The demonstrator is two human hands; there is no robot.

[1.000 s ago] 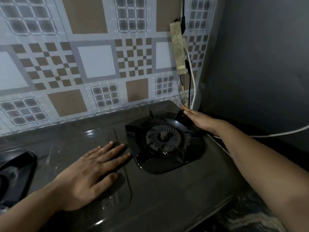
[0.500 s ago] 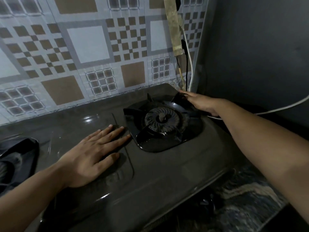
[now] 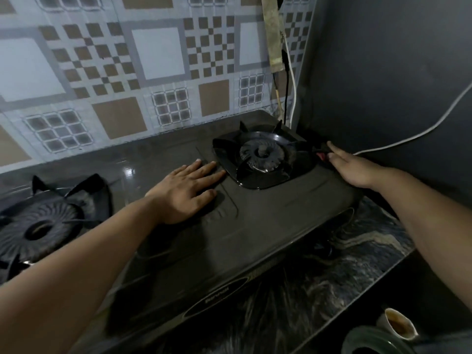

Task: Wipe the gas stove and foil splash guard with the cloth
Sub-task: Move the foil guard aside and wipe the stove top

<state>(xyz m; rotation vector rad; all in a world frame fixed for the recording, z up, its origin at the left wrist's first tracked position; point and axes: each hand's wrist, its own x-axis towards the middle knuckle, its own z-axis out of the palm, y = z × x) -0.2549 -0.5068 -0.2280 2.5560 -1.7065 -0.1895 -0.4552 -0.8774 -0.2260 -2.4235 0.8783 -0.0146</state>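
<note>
The dark glass gas stove (image 3: 255, 226) fills the middle of the head view, with its right burner (image 3: 261, 154) at the back and its left burner (image 3: 40, 226) at the left edge. Behind it stands the foil splash guard (image 3: 158, 54), patterned with brown and white squares. My left hand (image 3: 186, 190) lies flat on the stove top, fingers apart, just left of the right burner. My right hand (image 3: 355, 169) rests at the stove's right edge, fingers straight. Its fingertips touch a small dark and red thing (image 3: 320, 155) that I cannot identify. No cloth is visible.
A dark wall (image 3: 383, 72) closes the right side, with a white cable (image 3: 408, 139) running along it. More cables and a taped strip (image 3: 274, 47) hang in the corner. The stove sits on a marbled counter (image 3: 344, 264). A cup (image 3: 398, 325) stands at the bottom right.
My right hand has slid from the burner's back right corner forward along the stove's right edge. The view has dropped and widened, showing the left burner. My left hand stays put.
</note>
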